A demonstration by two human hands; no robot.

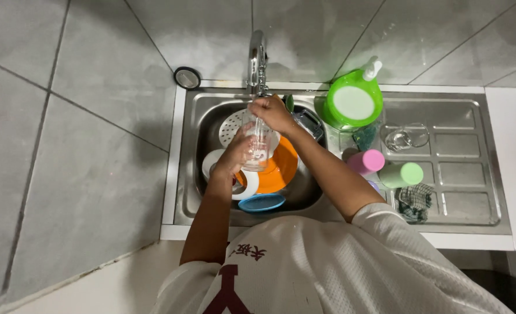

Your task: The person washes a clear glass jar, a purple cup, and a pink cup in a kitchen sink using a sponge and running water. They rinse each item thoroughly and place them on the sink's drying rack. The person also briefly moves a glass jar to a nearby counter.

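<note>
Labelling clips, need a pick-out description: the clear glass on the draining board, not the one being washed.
Start at the steel sink unit and move to its ribbed draining board. Near the back, just beside the big green soap dispenser with a white pump, lies the clear glass. It is the only see-through item there; the pink bottle and green bottle are opaque.

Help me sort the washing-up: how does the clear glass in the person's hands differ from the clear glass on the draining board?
The held glass is gripped by the left hand over the sink basin, with the right hand at its top; the draining-board glass is touched by nobody. The held glass looks upright, while the draining-board glass seems to lie on its side. The held glass sits under the tap; the other is beside the green soap bottle. Both are clear.
</note>
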